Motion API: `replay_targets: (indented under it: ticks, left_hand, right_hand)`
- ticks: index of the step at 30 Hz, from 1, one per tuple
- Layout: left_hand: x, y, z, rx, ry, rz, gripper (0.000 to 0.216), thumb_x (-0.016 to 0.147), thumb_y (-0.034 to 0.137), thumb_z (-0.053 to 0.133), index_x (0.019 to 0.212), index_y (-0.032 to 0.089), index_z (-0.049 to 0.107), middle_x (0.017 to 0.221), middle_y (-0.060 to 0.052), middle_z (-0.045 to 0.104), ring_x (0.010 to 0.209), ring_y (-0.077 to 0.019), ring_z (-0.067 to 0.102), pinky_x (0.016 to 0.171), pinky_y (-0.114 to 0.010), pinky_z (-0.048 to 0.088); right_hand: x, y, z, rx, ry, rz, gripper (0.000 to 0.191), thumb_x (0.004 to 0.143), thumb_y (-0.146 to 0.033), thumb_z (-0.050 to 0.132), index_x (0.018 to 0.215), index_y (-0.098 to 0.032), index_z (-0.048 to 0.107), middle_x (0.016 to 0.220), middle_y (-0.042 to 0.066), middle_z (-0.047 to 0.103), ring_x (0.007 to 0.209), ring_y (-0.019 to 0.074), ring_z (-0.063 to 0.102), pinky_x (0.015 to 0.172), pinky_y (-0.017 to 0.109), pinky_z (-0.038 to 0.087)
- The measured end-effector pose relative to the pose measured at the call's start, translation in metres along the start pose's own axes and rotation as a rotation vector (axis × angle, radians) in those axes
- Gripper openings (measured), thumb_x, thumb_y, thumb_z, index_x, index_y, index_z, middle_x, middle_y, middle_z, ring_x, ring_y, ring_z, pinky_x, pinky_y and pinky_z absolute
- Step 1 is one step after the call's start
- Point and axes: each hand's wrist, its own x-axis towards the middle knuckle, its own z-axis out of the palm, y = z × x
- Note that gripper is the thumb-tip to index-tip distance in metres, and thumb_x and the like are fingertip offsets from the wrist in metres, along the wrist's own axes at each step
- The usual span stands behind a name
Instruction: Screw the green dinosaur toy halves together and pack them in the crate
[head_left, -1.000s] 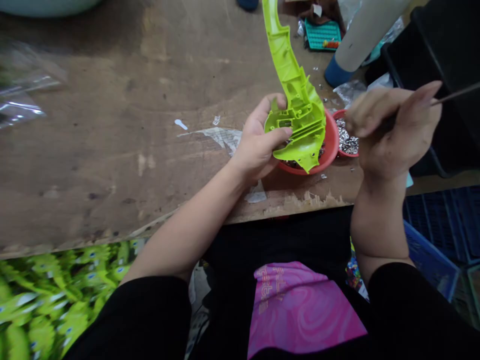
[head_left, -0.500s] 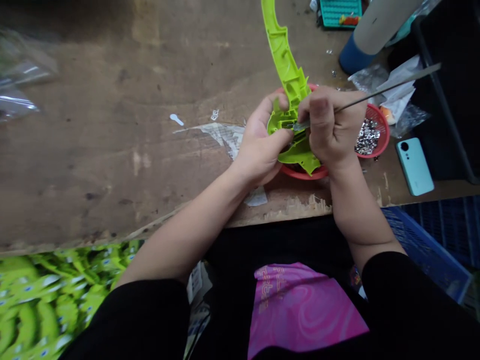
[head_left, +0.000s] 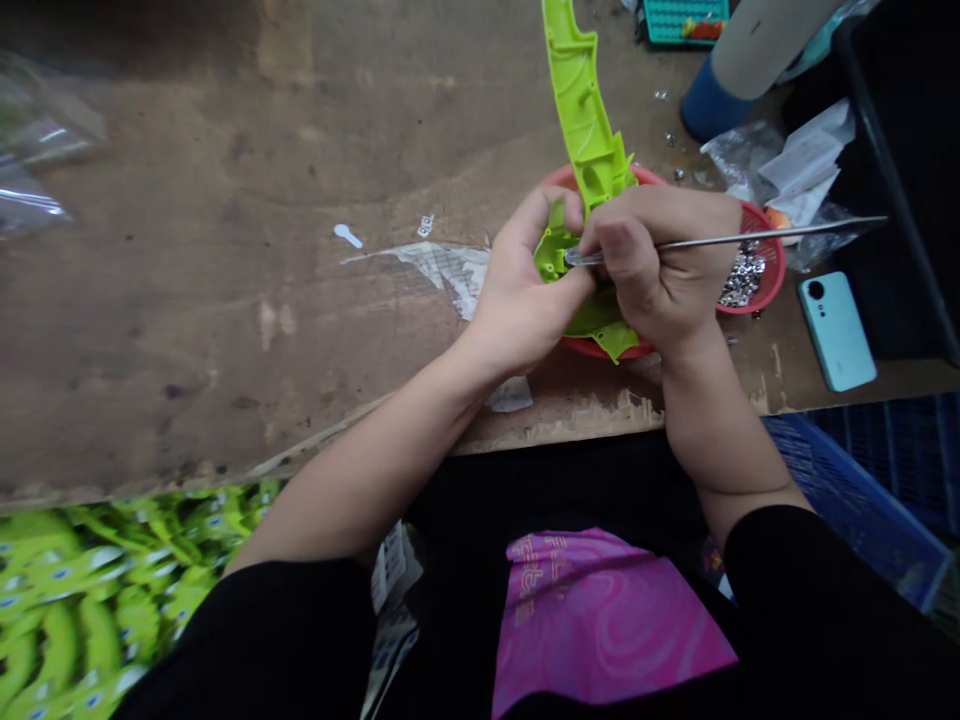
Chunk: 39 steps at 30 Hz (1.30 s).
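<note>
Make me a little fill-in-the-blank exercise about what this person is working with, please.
1. The left hand holds a plastic part coloured bright ____.
2. The right hand grips a tool whose thin shaft is made of shiny ____.
3. The phone shows its back, so its screen faces ____.
4. The crate below the table is coloured ____.

Missing words: green; metal; down; blue.

The shell (head_left: 585,110) is lime green (phone (head_left: 838,335) mint).
</note>
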Motion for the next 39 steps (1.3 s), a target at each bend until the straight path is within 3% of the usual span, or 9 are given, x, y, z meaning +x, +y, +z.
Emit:
replay_targets:
  ticks: [3, 6, 12, 17, 20, 24, 28, 31, 39]
  left_hand:
    - [0.001, -0.005, -0.004, 0.01, -0.026, 0.065, 0.03, 0.087, 0.028, 0.086, 0.093, 0.026, 0.057, 0.124, -0.004, 0.073, 0.135, -0.0309, 0.069, 0.132, -0.056, 0.049]
    - [0.0, -0.005, -0.004, -0.065, -0.083, 0.034, 0.034, 0.083, 0.033, 0.092, 0.096, 0.029, 0.06, 0.118, -0.003, 0.074, 0.135, -0.0332, 0.069, 0.128, -0.055, 0.053]
    - [0.011, 0.015, -0.002, -0.324, 0.04, -0.139, 0.018, 0.091, 0.012, 0.059, 0.099, 0.026, 0.05, 0.093, -0.001, 0.061, 0.109, -0.0253, 0.073, 0.109, -0.048, 0.06]
    - [0.032, 0.01, -0.019, -0.278, 0.178, -0.114, 0.027, 0.081, 0.018, 0.064, 0.097, 0.03, 0.046, 0.092, -0.002, 0.063, 0.114, -0.0274, 0.068, 0.11, -0.045, 0.06]
    - [0.037, 0.004, -0.024, -0.261, 0.185, -0.111, 0.031, 0.075, 0.025, 0.069, 0.095, 0.032, 0.047, 0.091, -0.003, 0.066, 0.119, -0.0312, 0.069, 0.103, -0.047, 0.064]
    - [0.036, 0.006, -0.024, -0.216, 0.161, -0.094, 0.034, 0.072, 0.03, 0.072, 0.096, 0.033, 0.048, 0.096, -0.004, 0.068, 0.124, -0.0345, 0.07, 0.102, -0.052, 0.064]
    - [0.039, 0.013, -0.028, -0.131, 0.228, -0.064, 0.036, 0.069, 0.034, 0.071, 0.096, 0.036, 0.047, 0.102, -0.004, 0.072, 0.135, -0.0352, 0.067, 0.107, -0.053, 0.063]
    - [0.043, 0.014, -0.034, -0.117, 0.268, -0.047, 0.036, 0.064, 0.033, 0.068, 0.093, 0.037, 0.047, 0.107, -0.003, 0.075, 0.135, -0.0348, 0.068, 0.104, -0.051, 0.065]
    - [0.044, 0.01, -0.035, -0.136, 0.213, -0.077, 0.033, 0.064, 0.03, 0.069, 0.091, 0.038, 0.051, 0.105, -0.003, 0.077, 0.131, -0.0378, 0.07, 0.11, -0.055, 0.064]
  right_hand:
    - [-0.002, 0.001, 0.002, 0.039, -0.078, 0.043, 0.043, 0.109, -0.064, 0.059, 0.089, -0.034, 0.082, 0.088, 0.006, 0.073, 0.094, 0.027, 0.074, 0.11, 0.045, 0.06]
    - [0.0, 0.007, 0.0, 0.15, -0.065, 0.03, 0.032, 0.109, -0.055, 0.063, 0.092, -0.033, 0.08, 0.092, 0.003, 0.073, 0.09, 0.0236, 0.074, 0.099, 0.04, 0.062]
    - [0.018, 0.026, -0.002, 0.485, 0.324, 0.064, 0.015, 0.107, -0.031, 0.055, 0.12, -0.031, 0.062, 0.095, 0.001, 0.076, 0.081, 0.0176, 0.076, 0.072, 0.031, 0.058]
    - [0.009, 0.044, -0.022, 0.508, 0.609, 0.332, 0.041, 0.112, -0.043, 0.035, 0.144, -0.028, 0.056, 0.09, 0.005, 0.071, 0.071, 0.0223, 0.071, 0.058, 0.034, 0.052]
    - [-0.008, 0.05, -0.043, 0.433, 0.661, 0.323, 0.057, 0.109, -0.052, 0.043, 0.164, -0.038, 0.05, 0.085, 0.005, 0.071, 0.071, 0.026, 0.073, 0.061, 0.038, 0.054]
    - [-0.014, 0.051, -0.051, 0.305, 0.396, 0.177, 0.037, 0.101, -0.05, 0.067, 0.134, -0.04, 0.08, 0.122, 0.008, 0.085, 0.101, 0.0294, 0.082, 0.082, 0.043, 0.063]
    - [0.008, 0.056, -0.029, -0.214, -0.252, 0.218, 0.007, 0.087, -0.028, 0.088, 0.092, -0.024, 0.089, 0.096, 0.012, 0.085, 0.098, 0.0337, 0.079, 0.105, 0.053, 0.061]
    - [0.026, 0.06, -0.006, -0.433, -0.567, 0.26, 0.016, 0.081, -0.008, 0.084, 0.091, -0.02, 0.088, 0.09, 0.012, 0.083, 0.101, 0.036, 0.08, 0.105, 0.054, 0.061]
    - [0.024, 0.061, 0.004, -0.502, -0.622, 0.223, 0.031, 0.082, -0.002, 0.071, 0.101, -0.018, 0.089, 0.096, 0.014, 0.084, 0.095, 0.0353, 0.081, 0.095, 0.05, 0.064]
